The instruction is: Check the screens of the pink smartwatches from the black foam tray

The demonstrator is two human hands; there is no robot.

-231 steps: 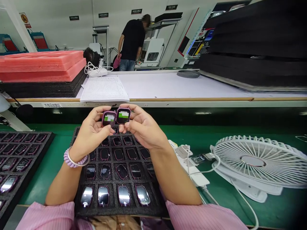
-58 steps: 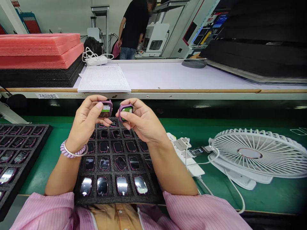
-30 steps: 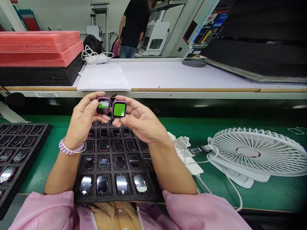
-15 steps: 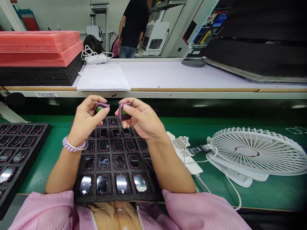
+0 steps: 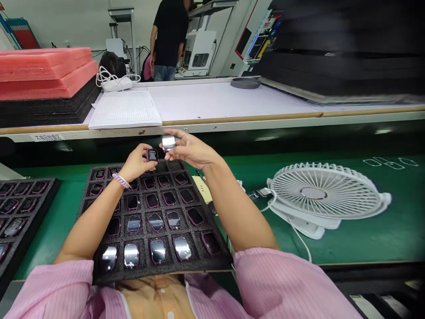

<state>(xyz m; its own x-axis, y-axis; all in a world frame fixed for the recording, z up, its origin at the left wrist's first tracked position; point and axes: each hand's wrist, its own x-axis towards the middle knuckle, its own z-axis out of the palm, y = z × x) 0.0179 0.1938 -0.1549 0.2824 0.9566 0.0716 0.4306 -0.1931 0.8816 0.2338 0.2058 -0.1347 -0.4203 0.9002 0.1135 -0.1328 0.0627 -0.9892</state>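
Between the thumb and fingers of my left hand (image 5: pixel 138 163) is a purple-framed smartwatch body (image 5: pixel 152 155), with small light text on its dark screen. My right hand (image 5: pixel 189 148) grips a second watch body (image 5: pixel 168 143), whose face shines with reflected light. Both are held close together over the far edge of a black foam tray (image 5: pixel 141 270). Purple-rimmed watch bodies (image 5: pixel 152 200) lie in rows in the tray's compartments, some with text showing. A few far compartments under my hands hold no watch that I can see.
Another foam tray (image 5: pixel 43 217) of watches lies at left. To the right stand a white fan (image 5: pixel 312 193) and cables. On the shelf are pink foam sheets (image 5: pixel 43 73), a paper form (image 5: pixel 126 110) and a black stack (image 5: pixel 341 53). A person (image 5: pixel 170 40) stands behind.
The view has shifted a little. My left hand has moved slightly toward the far tray edge. The right-hand watch now faces up and reflects light; the left one shows text instead of green.
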